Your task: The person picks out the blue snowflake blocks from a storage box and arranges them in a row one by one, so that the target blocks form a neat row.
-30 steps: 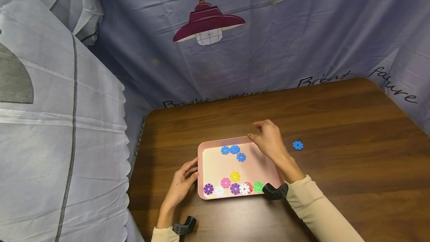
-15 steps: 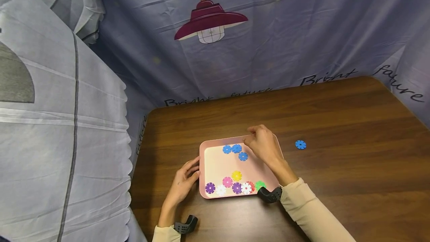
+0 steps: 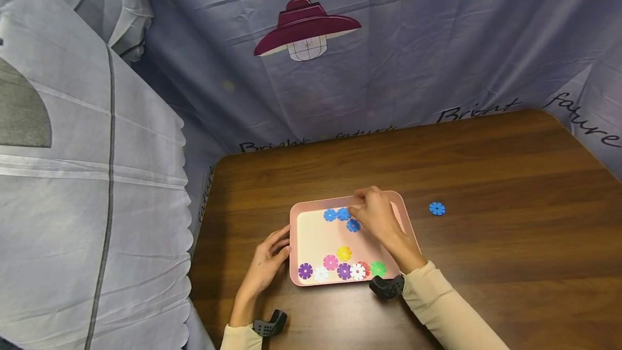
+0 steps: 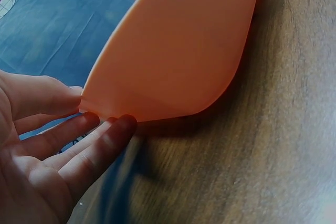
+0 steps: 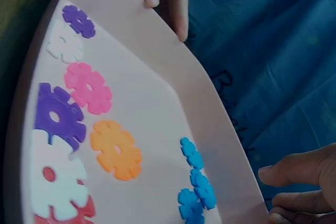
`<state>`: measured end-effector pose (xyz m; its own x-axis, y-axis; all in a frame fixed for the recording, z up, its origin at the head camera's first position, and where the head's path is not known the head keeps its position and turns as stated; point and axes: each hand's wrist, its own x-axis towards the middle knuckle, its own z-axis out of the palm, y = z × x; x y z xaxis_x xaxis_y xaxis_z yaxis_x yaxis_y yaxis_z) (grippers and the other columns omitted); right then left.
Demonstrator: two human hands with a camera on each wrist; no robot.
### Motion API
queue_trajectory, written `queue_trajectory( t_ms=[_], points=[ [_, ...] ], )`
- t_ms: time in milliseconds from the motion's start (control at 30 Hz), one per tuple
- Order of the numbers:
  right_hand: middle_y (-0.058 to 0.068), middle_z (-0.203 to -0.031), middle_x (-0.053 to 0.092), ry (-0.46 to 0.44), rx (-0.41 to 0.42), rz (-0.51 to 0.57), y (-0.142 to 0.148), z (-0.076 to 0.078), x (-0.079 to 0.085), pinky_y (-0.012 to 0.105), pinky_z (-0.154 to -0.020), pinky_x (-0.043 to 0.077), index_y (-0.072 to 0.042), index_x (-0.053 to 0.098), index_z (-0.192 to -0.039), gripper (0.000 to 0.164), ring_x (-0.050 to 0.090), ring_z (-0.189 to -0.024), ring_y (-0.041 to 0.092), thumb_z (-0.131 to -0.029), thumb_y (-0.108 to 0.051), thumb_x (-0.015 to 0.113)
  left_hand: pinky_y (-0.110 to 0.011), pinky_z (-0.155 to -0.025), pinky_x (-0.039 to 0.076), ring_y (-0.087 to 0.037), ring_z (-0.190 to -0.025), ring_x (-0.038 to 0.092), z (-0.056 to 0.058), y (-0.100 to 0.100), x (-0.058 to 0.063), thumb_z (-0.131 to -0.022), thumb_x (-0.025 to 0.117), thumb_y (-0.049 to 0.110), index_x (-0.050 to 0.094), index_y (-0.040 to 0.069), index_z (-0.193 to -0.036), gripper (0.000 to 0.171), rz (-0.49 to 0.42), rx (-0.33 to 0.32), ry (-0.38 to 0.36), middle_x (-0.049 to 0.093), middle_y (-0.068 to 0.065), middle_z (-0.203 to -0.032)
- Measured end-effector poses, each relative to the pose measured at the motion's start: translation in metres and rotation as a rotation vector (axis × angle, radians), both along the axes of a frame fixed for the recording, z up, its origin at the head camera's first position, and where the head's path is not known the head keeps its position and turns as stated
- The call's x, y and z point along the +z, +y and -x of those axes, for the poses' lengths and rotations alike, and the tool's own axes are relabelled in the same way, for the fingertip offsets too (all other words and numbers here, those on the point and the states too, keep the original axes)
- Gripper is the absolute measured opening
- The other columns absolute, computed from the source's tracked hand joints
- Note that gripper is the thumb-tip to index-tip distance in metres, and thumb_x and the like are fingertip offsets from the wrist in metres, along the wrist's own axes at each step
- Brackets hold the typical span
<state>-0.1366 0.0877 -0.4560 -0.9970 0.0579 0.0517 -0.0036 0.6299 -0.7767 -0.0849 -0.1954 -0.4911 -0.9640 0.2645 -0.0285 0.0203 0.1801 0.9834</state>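
Note:
My left hand (image 3: 264, 263) touches the left side of a shallow pink tray (image 3: 311, 239); in the left wrist view its thumb lies at the rim and its straight fingers (image 4: 100, 153) rest against the outer wall. Over the tray's far rim is my right hand (image 3: 379, 217), thumb and forefinger apart, with nothing visible between them. Close by its fingertips, several blue notched discs (image 3: 353, 225) lie inside the tray near the far wall. The right wrist view shows the right thumb (image 5: 294, 170) beside that wall; its other fingers are partly cut off.
Along the tray's near side lie purple (image 3: 305, 271), white (image 3: 320, 274), pink (image 3: 330, 262), yellow (image 3: 344, 253), red and green (image 3: 378, 269) discs. Another blue disc (image 3: 437, 208) lies on the wooden table (image 3: 510, 220) to the right. A printed cloth (image 3: 413, 58) hangs behind.
My right hand has moved left along the tray's far side, closer to the blue discs. The left hand stays at the tray's left wall. The view has shifted slightly.

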Motion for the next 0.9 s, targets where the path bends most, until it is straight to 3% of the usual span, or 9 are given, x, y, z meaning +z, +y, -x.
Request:
queue_trajectory(
  t_ms=[633, 900],
  points=[
    [0.020, -0.098, 0.064, 0.035, 0.018, -0.038, -0.008, -0.004, -0.011, 0.045, -0.081, 0.052, 0.012, 0.070, -0.102, 0.038, 0.061, -0.092, 0.033, -0.073, -0.011, 0.080, -0.023, -0.090, 0.050, -0.043, -0.122, 0.052, 0.000, -0.001, -0.001, -0.094, 0.056, -0.009, 0.048, -0.006, -0.141, 0.048, -0.005, 0.000, -0.003, 0.049, -0.026, -0.136],
    [0.023, -0.101, 0.063, 0.011, 0.018, -0.051, -0.011, -0.004, -0.018, 0.047, -0.083, 0.052, 0.014, 0.068, -0.103, 0.040, 0.062, -0.094, 0.035, -0.074, -0.010, 0.080, -0.024, -0.091, 0.050, -0.044, -0.123, 0.051, 0.000, 0.000, -0.002, -0.093, 0.056, -0.009, 0.047, -0.007, -0.141, 0.048, -0.020, 0.004, -0.014, 0.048, -0.027, -0.135]
  ],
)
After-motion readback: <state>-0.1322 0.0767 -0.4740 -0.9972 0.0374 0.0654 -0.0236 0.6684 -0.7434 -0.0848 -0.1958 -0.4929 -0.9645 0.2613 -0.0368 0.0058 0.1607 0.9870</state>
